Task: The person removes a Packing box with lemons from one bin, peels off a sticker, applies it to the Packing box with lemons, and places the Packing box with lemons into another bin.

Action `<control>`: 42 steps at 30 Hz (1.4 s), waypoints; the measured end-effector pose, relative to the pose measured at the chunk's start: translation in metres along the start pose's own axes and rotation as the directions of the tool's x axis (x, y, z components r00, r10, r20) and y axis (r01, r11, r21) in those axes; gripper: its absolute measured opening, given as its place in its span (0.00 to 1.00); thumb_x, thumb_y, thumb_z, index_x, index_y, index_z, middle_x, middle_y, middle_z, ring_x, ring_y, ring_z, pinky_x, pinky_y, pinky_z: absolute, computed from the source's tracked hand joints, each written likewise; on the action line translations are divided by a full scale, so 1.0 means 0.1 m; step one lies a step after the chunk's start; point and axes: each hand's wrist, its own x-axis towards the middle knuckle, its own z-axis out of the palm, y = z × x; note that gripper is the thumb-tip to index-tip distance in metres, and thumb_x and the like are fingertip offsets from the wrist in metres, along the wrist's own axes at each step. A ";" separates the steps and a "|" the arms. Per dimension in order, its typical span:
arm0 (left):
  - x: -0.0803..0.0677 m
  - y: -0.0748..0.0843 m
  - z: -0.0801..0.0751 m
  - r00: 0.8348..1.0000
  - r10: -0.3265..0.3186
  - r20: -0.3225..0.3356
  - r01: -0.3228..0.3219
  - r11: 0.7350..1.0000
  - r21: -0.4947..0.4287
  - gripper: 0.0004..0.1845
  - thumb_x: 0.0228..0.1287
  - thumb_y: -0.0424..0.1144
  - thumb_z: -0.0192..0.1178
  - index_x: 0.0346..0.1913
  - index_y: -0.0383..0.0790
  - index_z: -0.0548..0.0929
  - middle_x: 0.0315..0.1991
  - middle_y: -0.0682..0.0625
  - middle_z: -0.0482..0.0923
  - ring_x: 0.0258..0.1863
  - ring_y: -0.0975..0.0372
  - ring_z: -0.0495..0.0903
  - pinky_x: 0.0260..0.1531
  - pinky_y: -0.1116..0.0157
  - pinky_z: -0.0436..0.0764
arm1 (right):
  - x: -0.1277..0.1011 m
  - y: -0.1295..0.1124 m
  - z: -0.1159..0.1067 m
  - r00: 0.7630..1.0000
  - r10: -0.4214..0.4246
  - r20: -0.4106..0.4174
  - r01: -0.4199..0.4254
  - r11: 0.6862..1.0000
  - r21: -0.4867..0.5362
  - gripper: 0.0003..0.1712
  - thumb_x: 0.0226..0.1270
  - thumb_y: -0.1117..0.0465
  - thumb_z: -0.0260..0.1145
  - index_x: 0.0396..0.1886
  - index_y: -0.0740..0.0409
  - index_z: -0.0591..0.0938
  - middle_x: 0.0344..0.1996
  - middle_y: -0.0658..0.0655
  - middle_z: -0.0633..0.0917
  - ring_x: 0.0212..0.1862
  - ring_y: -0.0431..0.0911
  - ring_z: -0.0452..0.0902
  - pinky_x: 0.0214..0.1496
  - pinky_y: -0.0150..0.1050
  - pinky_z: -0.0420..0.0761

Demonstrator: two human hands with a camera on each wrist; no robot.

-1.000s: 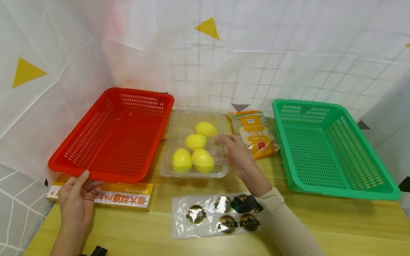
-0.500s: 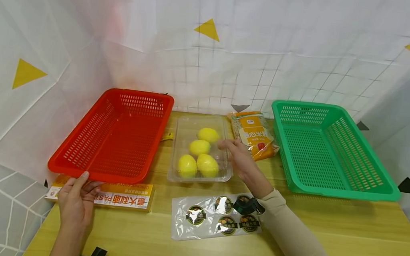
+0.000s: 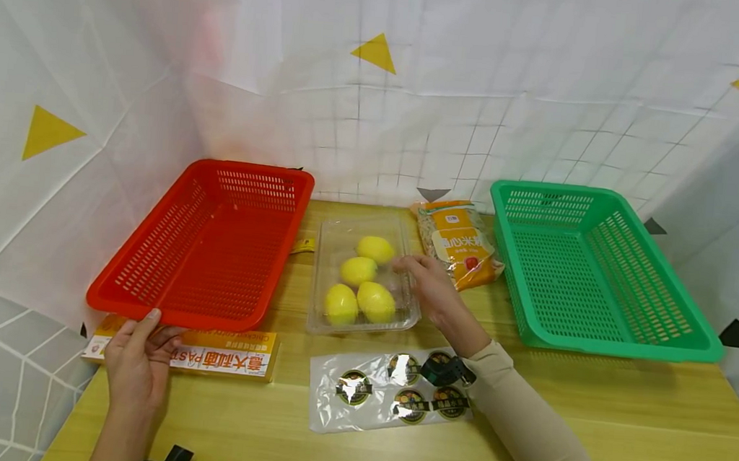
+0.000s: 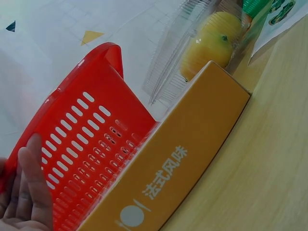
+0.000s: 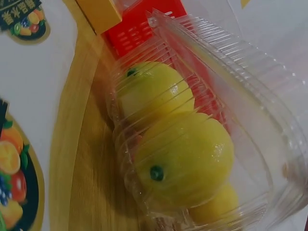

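Observation:
In the head view my left hand (image 3: 139, 364) grips the front rim of a red plastic basket (image 3: 218, 247), thumb on top and fingers beneath; the left wrist view shows fingers (image 4: 36, 187) against its slotted wall. My right hand (image 3: 432, 286) holds the right edge of a clear plastic clamshell container (image 3: 330, 231). Inside it lie several yellow lemons (image 3: 358, 271), two large in the right wrist view with green stem ends. A yellow pasta box (image 3: 223, 353) lies right in front of the red basket, partly hidden by my left hand.
A green plastic basket (image 3: 574, 283) stands at the right. Between it and the container lies an orange food bag (image 3: 462, 245). A clear sheet with round fruit stickers (image 3: 353, 387) lies at the front. A white curtain (image 3: 416, 140) hangs behind the table.
My right hand has shifted the clear container with its lemons slightly right and toward me, uncovering a small yellow piece beside the red basket. The left hand has stayed in place.

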 end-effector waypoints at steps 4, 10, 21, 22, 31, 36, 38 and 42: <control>0.00 0.00 0.00 1.000 -0.002 -0.005 0.002 1.000 -0.001 0.11 0.76 0.26 0.57 0.33 0.24 0.80 0.32 0.36 0.86 0.20 0.49 0.87 0.19 0.62 0.85 | -0.02 0.00 -0.04 0.999 0.027 -0.026 -0.028 0.998 -0.060 0.20 0.77 0.54 0.62 0.58 0.64 0.80 0.59 0.68 0.76 0.52 0.66 0.81 0.44 0.47 0.87; -0.02 0.00 0.01 0.999 -0.021 -0.026 0.020 1.000 -0.007 0.11 0.75 0.27 0.60 0.31 0.25 0.79 0.30 0.37 0.85 0.20 0.50 0.87 0.19 0.63 0.84 | 0.00 -0.01 -0.11 0.994 -0.006 -0.106 -0.021 0.969 -0.245 0.28 0.76 0.49 0.65 0.65 0.63 0.81 0.64 0.65 0.77 0.64 0.59 0.73 0.66 0.52 0.74; -0.15 0.04 0.08 0.982 -0.188 0.021 0.188 0.982 -0.003 0.12 0.79 0.36 0.59 0.48 0.27 0.80 0.32 0.37 0.87 0.27 0.49 0.89 0.26 0.59 0.88 | -0.07 -0.02 -0.17 0.993 -0.038 -0.114 -0.002 0.945 -0.328 0.34 0.78 0.50 0.64 0.72 0.68 0.72 0.68 0.68 0.73 0.67 0.59 0.69 0.68 0.52 0.71; -0.18 0.03 0.09 0.976 -0.210 0.057 0.210 0.978 0.014 0.12 0.80 0.38 0.57 0.48 0.28 0.79 0.32 0.36 0.87 0.28 0.48 0.89 0.27 0.59 0.88 | -0.11 -0.02 -0.17 0.993 -0.039 -0.111 -0.001 0.941 -0.339 0.34 0.79 0.51 0.63 0.73 0.69 0.70 0.69 0.69 0.72 0.67 0.60 0.69 0.68 0.53 0.71; -0.36 -0.13 0.21 0.764 -0.413 0.495 0.262 0.901 0.346 0.24 0.87 0.37 0.43 0.52 0.15 0.81 0.44 0.33 0.87 0.43 0.47 0.89 0.44 0.57 0.87 | -0.40 0.09 -0.19 0.995 -0.065 -0.071 0.026 0.892 -0.451 0.37 0.75 0.52 0.67 0.74 0.67 0.68 0.64 0.70 0.77 0.64 0.61 0.73 0.63 0.55 0.73; -0.45 -0.23 0.32 0.628 -0.504 0.593 0.192 0.839 0.510 0.19 0.85 0.32 0.44 0.60 0.16 0.77 0.50 0.33 0.86 0.48 0.43 0.87 0.51 0.49 0.83 | -0.48 0.15 -0.18 0.998 -0.045 -0.032 0.026 0.897 -0.442 0.42 0.73 0.50 0.70 0.76 0.66 0.65 0.65 0.71 0.77 0.64 0.61 0.74 0.64 0.56 0.73; -0.47 -0.26 0.37 0.598 -0.520 0.610 0.140 0.817 0.559 0.18 0.84 0.31 0.45 0.60 0.18 0.77 0.51 0.32 0.85 0.49 0.43 0.87 0.51 0.48 0.83 | -0.50 0.16 -0.18 0.998 -0.052 -0.031 0.033 0.897 -0.441 0.44 0.72 0.49 0.71 0.77 0.66 0.64 0.67 0.71 0.75 0.66 0.62 0.73 0.66 0.58 0.72; -0.48 -0.32 0.46 0.553 -0.537 0.637 0.045 0.783 0.621 0.17 0.83 0.30 0.47 0.61 0.18 0.77 0.52 0.28 0.83 0.49 0.40 0.86 0.50 0.49 0.84 | -0.52 0.16 -0.21 0.996 -0.062 -0.068 0.026 0.901 -0.432 0.44 0.71 0.49 0.72 0.75 0.66 0.65 0.67 0.71 0.75 0.65 0.61 0.73 0.63 0.55 0.74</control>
